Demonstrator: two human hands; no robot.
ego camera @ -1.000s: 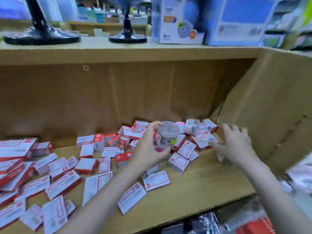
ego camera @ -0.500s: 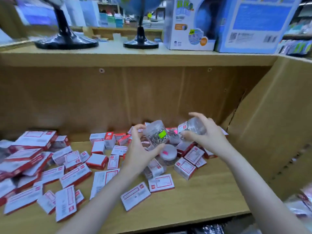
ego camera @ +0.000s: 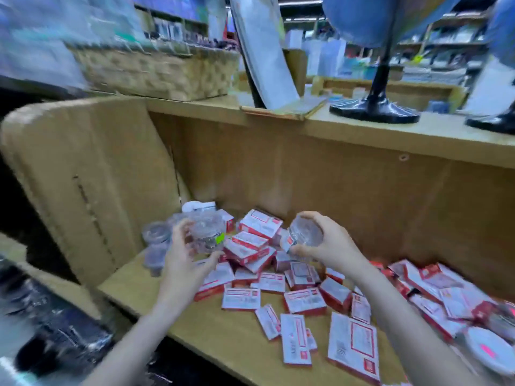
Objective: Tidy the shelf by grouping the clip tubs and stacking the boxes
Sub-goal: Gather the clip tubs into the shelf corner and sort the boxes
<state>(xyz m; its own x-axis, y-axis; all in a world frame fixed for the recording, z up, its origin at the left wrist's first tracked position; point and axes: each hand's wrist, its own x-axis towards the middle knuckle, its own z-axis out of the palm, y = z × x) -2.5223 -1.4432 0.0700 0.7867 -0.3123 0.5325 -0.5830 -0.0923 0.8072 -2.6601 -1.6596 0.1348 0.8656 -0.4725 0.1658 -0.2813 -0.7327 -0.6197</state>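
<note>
Wooden shelf (ego camera: 228, 334) with bare board along its front edge, red-and-white boxes (ego camera: 303, 291) scattered mid-shelf, left hand (ego camera: 185, 257) grasping a clear clip tub (ego camera: 207, 232) near the left wall — more tubs (ego camera: 156, 240) stood there, right hand (ego camera: 327, 246) clasping a second tub (ego camera: 305, 234) above the boxes.

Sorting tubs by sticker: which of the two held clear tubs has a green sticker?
The tub in the left hand; the right hand's tub shows a red label instead.

A woven basket (ego camera: 156, 76) and a blue globe (ego camera: 365, 20) on its black stand (ego camera: 374, 108) stood on the shelf's wooden top (ego camera: 362, 129)
</note>
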